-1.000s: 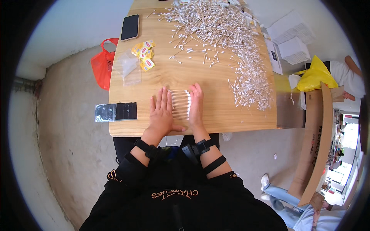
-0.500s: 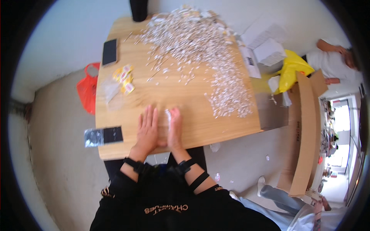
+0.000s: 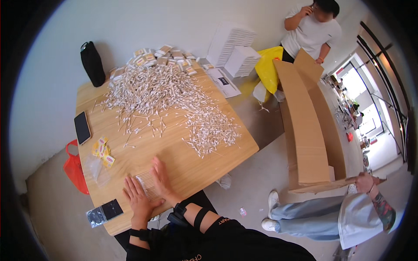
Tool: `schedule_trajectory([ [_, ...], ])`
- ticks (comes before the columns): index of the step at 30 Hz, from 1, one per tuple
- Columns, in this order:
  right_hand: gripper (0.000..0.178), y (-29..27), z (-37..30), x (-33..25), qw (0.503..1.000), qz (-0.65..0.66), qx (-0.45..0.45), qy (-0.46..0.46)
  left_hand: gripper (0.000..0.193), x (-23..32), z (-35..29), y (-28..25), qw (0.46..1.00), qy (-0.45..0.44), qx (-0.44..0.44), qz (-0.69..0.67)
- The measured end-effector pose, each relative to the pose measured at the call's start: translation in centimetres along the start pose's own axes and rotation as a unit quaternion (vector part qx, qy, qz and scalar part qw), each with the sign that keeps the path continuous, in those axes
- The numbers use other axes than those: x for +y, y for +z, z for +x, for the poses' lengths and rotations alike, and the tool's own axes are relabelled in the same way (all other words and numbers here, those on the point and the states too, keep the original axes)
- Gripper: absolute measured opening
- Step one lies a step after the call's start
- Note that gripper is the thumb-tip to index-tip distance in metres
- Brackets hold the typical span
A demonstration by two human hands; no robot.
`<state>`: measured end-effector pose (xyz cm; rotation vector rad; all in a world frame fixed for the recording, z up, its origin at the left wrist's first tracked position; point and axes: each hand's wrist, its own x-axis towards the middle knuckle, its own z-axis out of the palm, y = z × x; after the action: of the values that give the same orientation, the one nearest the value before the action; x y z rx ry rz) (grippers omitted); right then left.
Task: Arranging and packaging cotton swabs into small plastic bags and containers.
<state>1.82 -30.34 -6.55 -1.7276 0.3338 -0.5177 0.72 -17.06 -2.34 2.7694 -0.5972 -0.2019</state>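
A neat row of cotton swabs [image 3: 148,185] lies side by side on the wooden table [image 3: 130,163] near its front edge. My left hand [image 3: 138,202] rests flat at the row's left side, fingers stretched out and a little spread. On the other side my right hand [image 3: 161,179] stands on its edge, fingers straight, its palm facing the swabs. Its thumb is hard to make out. Further back spreads a large heap of loose cotton swabs [image 3: 148,89], with a smaller drift of them reaching toward the right edge.
Small packs [image 3: 163,51] lie behind the heap, near a black bottle [image 3: 92,65]. A phone [image 3: 82,128], yellow wrappers [image 3: 103,150] and a dark plastic sleeve [image 3: 104,212] line the left side. At right, one person [image 3: 313,30] stands beyond a cardboard box [image 3: 311,130]; another person's hand [image 3: 366,182] touches it.
My view has swung toward the right, so the table now sits further left and tilted. Both hands stay beside the row of cotton swabs. More of the two people at right shows.
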Motion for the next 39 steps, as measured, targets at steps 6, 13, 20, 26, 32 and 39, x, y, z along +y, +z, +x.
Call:
schedule_trajectory([
  [6, 0.047, 0.7, -0.9, 1.0, 0.992, 0.072, 0.100, -0.017, 0.138, -0.3, -0.1, 0.6, 1.000, 0.013, 0.013, -0.009],
  [13, 0.046, 0.9, -2.1, -0.2, 0.995, -0.010, 0.093, -0.022, 0.137, -1.8, -0.7, 1.2, 0.996, 0.060, 0.055, -0.047],
  [20, 0.044, -1.6, -2.9, -1.5, 0.981, -0.012, 0.190, -0.021, 0.135, -2.0, -2.1, 0.3, 0.986, 0.111, 0.085, -0.093],
  [26, 0.044, -3.3, -4.3, -3.1, 0.982, -0.087, 0.167, -0.025, 0.134, -2.3, -2.1, 0.8, 0.983, 0.126, 0.110, -0.075],
  [32, 0.049, -9.8, -5.1, -6.7, 0.976, -0.133, 0.162, -0.057, 0.136, -2.2, -2.1, 1.3, 0.983, 0.129, 0.116, -0.052],
  [39, 0.037, -11.5, -5.6, -5.5, 0.973, -0.042, 0.226, -0.008, 0.134, -2.5, -1.9, 2.0, 0.987, 0.110, 0.111, -0.029],
])
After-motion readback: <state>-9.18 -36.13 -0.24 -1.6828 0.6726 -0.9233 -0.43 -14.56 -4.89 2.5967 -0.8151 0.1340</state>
